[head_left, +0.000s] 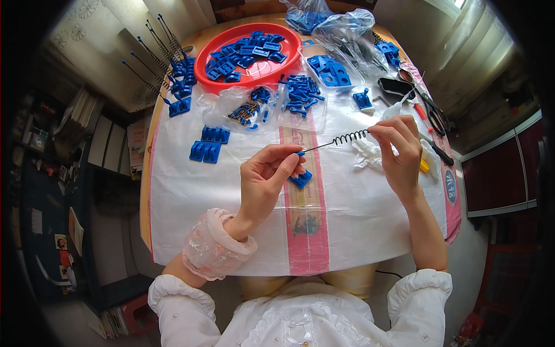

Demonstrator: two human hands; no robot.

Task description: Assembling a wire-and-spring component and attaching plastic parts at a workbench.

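Hands at frame centre, both pinching one black spring rod point(338, 140): left hand point(265, 179) grips blue-tipped end, right hand point(399, 151) grips coiled end. One blue clip point(300, 179) on white sheet point(191, 196) just below left fingers. Three blue clips point(209, 144) centre-left. One red tray point(222, 40) of blue parts, top centre. Clear bags point(243, 107) beside it; number cannot tell.
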